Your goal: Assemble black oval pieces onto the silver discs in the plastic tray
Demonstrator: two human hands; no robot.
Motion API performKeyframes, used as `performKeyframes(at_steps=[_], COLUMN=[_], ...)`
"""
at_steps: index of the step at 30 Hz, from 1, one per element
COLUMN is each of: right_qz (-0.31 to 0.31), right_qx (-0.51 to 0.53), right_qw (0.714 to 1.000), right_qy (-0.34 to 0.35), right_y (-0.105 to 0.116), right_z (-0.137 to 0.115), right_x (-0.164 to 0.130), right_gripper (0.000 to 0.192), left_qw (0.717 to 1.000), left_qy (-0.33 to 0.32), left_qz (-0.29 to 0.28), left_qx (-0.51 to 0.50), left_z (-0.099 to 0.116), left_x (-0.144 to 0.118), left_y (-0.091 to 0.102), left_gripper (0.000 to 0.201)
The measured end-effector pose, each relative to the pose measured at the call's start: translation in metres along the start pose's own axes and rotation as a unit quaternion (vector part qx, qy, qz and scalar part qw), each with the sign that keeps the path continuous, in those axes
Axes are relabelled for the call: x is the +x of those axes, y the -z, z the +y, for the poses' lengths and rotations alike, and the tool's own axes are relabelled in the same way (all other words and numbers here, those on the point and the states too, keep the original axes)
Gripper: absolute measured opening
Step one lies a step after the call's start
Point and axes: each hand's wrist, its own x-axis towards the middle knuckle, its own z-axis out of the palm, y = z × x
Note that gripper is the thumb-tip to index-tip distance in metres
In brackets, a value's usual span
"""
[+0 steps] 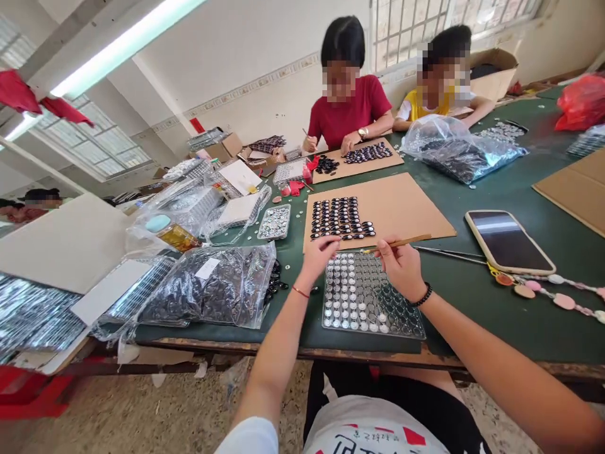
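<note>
Big green table [496,189], crowded all over. Near the middle, a brown cardboard sheet [401,208] with rows of dark shiny pieces [341,218]. Just near of it, a clear tray [368,302] full of little round cups, close to the table's near edge. Left hand [317,252] pinched shut at the sheet's near edge, maybe on a tiny piece, too small to tell. Right hand [401,265] gripping a thin wooden stick [399,243] over the tray's far side. Could bump the tray with a wrist and spill it. Could knock the neat rows crooked. Phone [508,239] close by on the right, easy to hit with an elbow.
</note>
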Motion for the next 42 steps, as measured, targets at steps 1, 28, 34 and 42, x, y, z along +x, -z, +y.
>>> performKeyframes(at_steps=[1,28,34,42], right_qz=[-0.012,-0.119,-0.15,-0.139], right_qx=[-0.027,-0.179,-0.168,0.045], right_qw=[0.999,0.968,0.964,0.98], right_qy=[0.021,0.134,0.143,-0.136], right_y=[0.0,-0.006,-0.01,-0.009], right_z=[-0.001,0.001,0.005,0.007], right_x=[-0.001,-0.008,-0.012,0.002], right_gripper=[0.026,0.025,0.023,0.041], left_qw=[0.999,0.994,0.988,0.984], left_qy=[0.006,-0.017,0.025,0.015], left_qz=[-0.039,-0.1,-0.091,-0.102], left_qx=[-0.024,-0.047,-0.119,-0.144], left_z=[-0.001,0.001,0.002,0.003], left_x=[-0.009,-0.033,-0.033,-0.038], left_y=[-0.015,-0.036,-0.041,-0.05], left_gripper=[0.026,0.028,0.023,0.01])
